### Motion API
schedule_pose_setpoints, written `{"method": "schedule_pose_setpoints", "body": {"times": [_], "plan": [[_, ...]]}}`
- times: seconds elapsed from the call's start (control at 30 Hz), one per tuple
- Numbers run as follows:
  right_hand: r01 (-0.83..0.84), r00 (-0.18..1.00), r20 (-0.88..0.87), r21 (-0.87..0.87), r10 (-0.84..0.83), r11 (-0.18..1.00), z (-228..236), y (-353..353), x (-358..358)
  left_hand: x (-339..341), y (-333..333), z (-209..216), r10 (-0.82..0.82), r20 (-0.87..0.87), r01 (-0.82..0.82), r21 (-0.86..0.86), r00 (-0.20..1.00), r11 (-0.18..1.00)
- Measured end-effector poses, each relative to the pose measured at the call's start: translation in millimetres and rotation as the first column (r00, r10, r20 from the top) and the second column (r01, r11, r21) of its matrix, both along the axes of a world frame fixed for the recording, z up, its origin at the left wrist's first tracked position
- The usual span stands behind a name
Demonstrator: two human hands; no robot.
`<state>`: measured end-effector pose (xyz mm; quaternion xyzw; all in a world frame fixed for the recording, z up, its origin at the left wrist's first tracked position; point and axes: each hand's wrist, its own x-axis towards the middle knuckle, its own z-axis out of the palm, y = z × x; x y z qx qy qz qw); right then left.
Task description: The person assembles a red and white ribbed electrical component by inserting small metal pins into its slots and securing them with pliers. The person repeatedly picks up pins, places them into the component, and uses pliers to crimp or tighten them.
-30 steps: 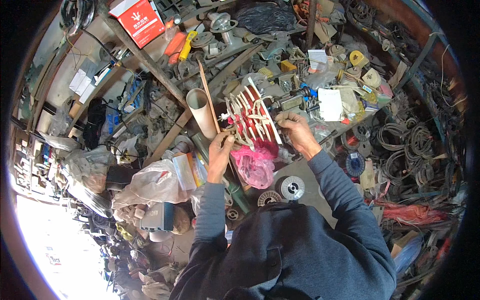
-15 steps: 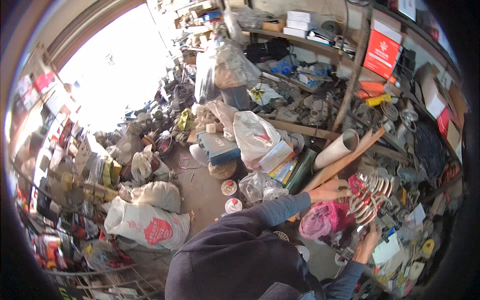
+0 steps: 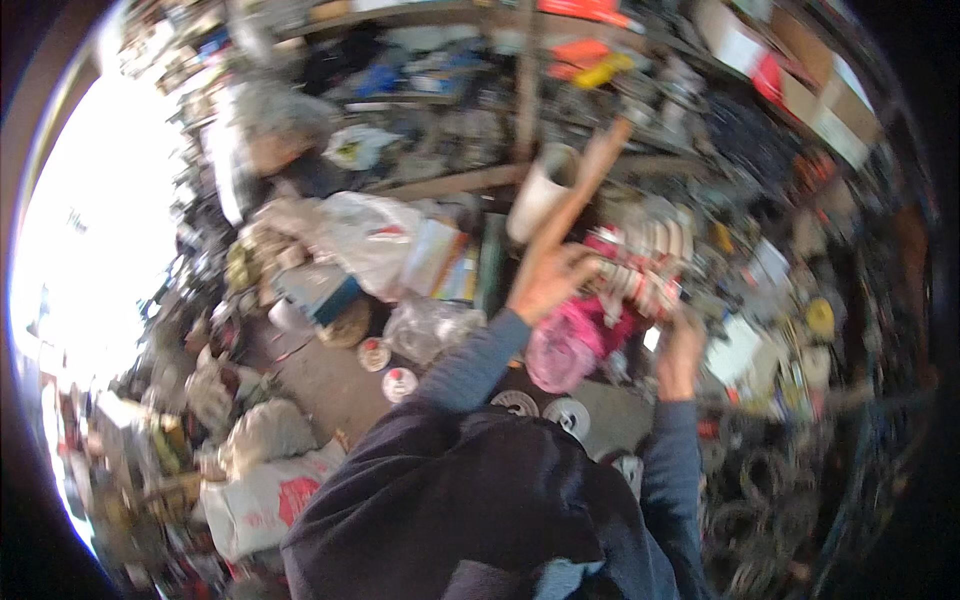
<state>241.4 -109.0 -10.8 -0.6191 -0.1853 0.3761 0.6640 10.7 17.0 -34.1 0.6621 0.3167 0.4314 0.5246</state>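
Two shock absorbers with pale coil springs and red parts lie side by side at the right of centre, blurred by motion. The nearer shock absorber (image 3: 638, 288) stretches between my hands. My left hand (image 3: 548, 282) has its fingers closed around its left end. At the opposite end my right hand (image 3: 682, 352) grips it, its fingertips partly hidden. Just beyond is the farther shock absorber (image 3: 660, 238), which neither hand appears to hold. A crumpled pink plastic bag (image 3: 560, 345) sits below them, between my forearms.
A wooden plank (image 3: 580, 190) leans past a pale tube (image 3: 542, 195) beyond my left hand. Left of it are a clear plastic bag (image 3: 430, 325), a white bag (image 3: 370, 240) and a blue-grey case (image 3: 318, 292). Cluttered parts surround the right side; a full sack (image 3: 265, 505) lies lower left.
My view has swung to the right, so the surroundings shift left in the picture. Both hands remain at the nearer shock absorber, which now lies flatter between them.
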Motion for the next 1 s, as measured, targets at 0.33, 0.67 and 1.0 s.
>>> {"method": "schedule_pose_setpoints", "body": {"times": [0.33,0.67,1.0], "plan": [[-0.003,0.876,0.480,0.117,-0.054,0.993,64.2,0.7,-10.7,9.8,-5.8,-34.2,0.131,0.579,0.377,-0.670,0.805,0.640],[-0.104,0.818,0.570,0.010,0.080,0.995,82.5,36.3,-49.5,65.9,-5.7,-37.8,0.348,0.697,0.640,-0.715,0.627,0.280],[0.004,0.806,0.591,-0.017,0.006,1.000,82.1,46.7,-49.9,105.3,26.9,-78.9,0.338,0.858,0.871,-0.461,0.386,0.173]]}}
